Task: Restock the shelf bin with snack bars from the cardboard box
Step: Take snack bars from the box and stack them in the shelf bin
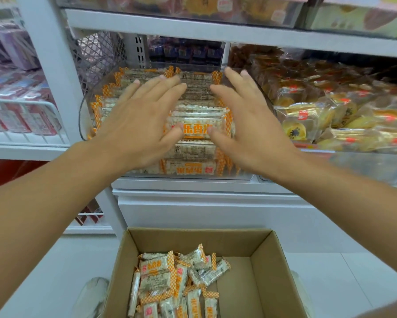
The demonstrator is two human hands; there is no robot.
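A clear shelf bin (83,115) on the middle shelf is piled with white snack bars with orange checkered ends (196,130). My left hand (142,115) is spread flat over the left part of the pile, fingers straight. My right hand (245,118) is spread over the right part, fingers straight too. Neither hand holds a bar. Below, on the floor, an open cardboard box (261,255) holds several loose snack bars (170,283) heaped at its left side.
A bin of yellow round pastries in clear wrappers (330,115) stands right of the snack bin. Dark blue packets (186,52) sit behind it. A white wire rack with pink and red packs (20,111) is at the left. White shelf edge (192,187) runs below.
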